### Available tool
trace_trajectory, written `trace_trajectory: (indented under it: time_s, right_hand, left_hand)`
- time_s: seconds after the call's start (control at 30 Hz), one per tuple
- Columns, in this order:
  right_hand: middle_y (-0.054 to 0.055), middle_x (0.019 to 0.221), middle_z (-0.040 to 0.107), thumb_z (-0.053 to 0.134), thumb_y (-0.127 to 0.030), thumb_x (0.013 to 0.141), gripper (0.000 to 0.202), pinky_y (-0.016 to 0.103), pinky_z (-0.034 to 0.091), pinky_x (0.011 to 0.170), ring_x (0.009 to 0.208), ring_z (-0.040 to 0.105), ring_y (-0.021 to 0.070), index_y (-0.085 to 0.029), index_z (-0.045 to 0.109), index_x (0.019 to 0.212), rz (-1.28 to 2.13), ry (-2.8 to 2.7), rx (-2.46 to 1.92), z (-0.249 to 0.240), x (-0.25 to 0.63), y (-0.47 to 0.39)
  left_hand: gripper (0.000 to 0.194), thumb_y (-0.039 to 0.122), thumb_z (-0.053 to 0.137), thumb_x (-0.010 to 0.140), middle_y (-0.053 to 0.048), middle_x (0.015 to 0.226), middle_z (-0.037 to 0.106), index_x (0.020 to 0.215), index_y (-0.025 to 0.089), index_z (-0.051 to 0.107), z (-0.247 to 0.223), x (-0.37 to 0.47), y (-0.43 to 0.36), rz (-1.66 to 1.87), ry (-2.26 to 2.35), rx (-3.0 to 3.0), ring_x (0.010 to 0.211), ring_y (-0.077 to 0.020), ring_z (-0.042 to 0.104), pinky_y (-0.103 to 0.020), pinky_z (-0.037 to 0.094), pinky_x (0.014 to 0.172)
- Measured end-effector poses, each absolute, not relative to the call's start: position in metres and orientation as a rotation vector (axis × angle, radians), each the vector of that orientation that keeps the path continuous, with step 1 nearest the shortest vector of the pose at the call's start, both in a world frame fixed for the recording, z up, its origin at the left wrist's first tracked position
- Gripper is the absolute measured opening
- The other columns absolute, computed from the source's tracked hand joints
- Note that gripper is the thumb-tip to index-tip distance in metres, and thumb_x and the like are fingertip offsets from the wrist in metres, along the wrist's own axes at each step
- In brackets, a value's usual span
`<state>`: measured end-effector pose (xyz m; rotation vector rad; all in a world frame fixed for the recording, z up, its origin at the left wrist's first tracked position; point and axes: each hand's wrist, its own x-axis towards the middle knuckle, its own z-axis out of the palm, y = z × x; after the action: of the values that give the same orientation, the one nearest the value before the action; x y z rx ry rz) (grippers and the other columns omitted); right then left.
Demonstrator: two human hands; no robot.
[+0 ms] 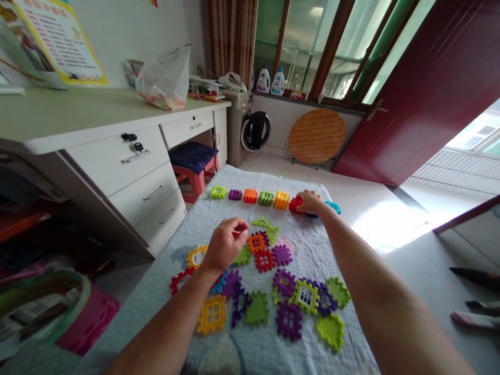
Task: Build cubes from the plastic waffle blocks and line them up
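My left hand (227,244) is closed over the scattered panels, with a small red plastic piece (236,234) showing between its fingers; most of that piece is hidden. At the far right of the cloth, my right hand (311,202) has its thumb and fingers on a red notched block (294,205). That block belongs to a row with a lime block (218,193), a purple one (235,195), an orange one (250,196), a green one (266,198) and a yellow one (282,200). A dark blue block (311,215) and a light blue block (333,207) sit beside my right hand, partly covered.
Loose interlocking panels lie nearer me, among them a yellow window panel (212,314), a purple panel (289,320) and a green panel (257,308). A pale cloth (164,291) covers the table. A desk (97,114) and a stool (193,159) stand left.
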<state>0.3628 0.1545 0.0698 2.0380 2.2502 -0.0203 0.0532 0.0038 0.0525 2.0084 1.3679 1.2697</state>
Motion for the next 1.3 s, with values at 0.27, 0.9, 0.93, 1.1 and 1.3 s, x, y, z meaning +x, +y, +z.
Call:
trace_trajectory:
  time_s: [0.27, 0.9, 0.93, 1.1, 1.3]
  right_hand:
    - [0.013, 0.121, 0.056, 0.062, -0.041, 0.069, 0.052, 0.039, 0.038, 0.081, 0.108, 0.047, 0.0328, -0.021, 0.062, 0.117, -0.013, 2.232, 1.998, 0.069, 0.361, 0.157]
    - [0.011, 0.106, 0.066, 0.066, -0.041, 0.065, 0.045, 0.039, 0.038, 0.081, 0.104, 0.053, 0.032, -0.02, 0.065, 0.105, -0.023, 2.188, 1.913, 0.062, 0.356, 0.162]
    - [0.011, 0.106, 0.066, 0.065, -0.041, 0.066, 0.044, 0.039, 0.038, 0.08, 0.104, 0.053, 0.0318, -0.02, 0.065, 0.105, -0.026, 2.19, 1.912, 0.062, 0.356, 0.162]
    - [0.011, 0.103, 0.067, 0.065, -0.04, 0.065, 0.042, 0.039, 0.039, 0.079, 0.101, 0.053, 0.0313, -0.019, 0.066, 0.102, -0.044, 2.189, 1.917, 0.061, 0.355, 0.164]
    - [0.012, 0.112, 0.063, 0.068, -0.041, 0.065, 0.051, 0.042, 0.038, 0.085, 0.105, 0.051, 0.0331, -0.018, 0.064, 0.11, -0.041, 2.195, 1.94, 0.064, 0.353, 0.16]
  left_hand:
    - [0.01, 0.015, 0.055, 0.081, -0.002, 0.083, 0.067, 0.085, 0.019, 0.063, 0.055, 0.054, 0.004, 1.286, 1.365, 2.017, 0.081, -0.0164, 0.063, -0.029, 0.05, 0.078]
    - [0.01, 0.015, 0.054, 0.082, -0.003, 0.085, 0.067, 0.085, 0.019, 0.062, 0.058, 0.054, 0.003, 1.269, 1.371, 2.029, 0.081, -0.0164, 0.061, -0.03, 0.05, 0.079]
    - [0.01, 0.015, 0.054, 0.082, -0.003, 0.085, 0.067, 0.085, 0.019, 0.062, 0.058, 0.054, 0.003, 1.266, 1.372, 2.029, 0.081, -0.0165, 0.061, -0.03, 0.05, 0.079]
    - [0.01, 0.016, 0.054, 0.081, -0.003, 0.085, 0.068, 0.085, 0.02, 0.063, 0.057, 0.054, 0.003, 1.256, 1.378, 2.027, 0.082, -0.017, 0.062, -0.031, 0.051, 0.08]
    - [0.01, 0.016, 0.054, 0.081, -0.003, 0.085, 0.067, 0.086, 0.019, 0.063, 0.056, 0.055, 0.003, 1.26, 1.369, 2.005, 0.082, -0.0166, 0.062, -0.029, 0.051, 0.078]
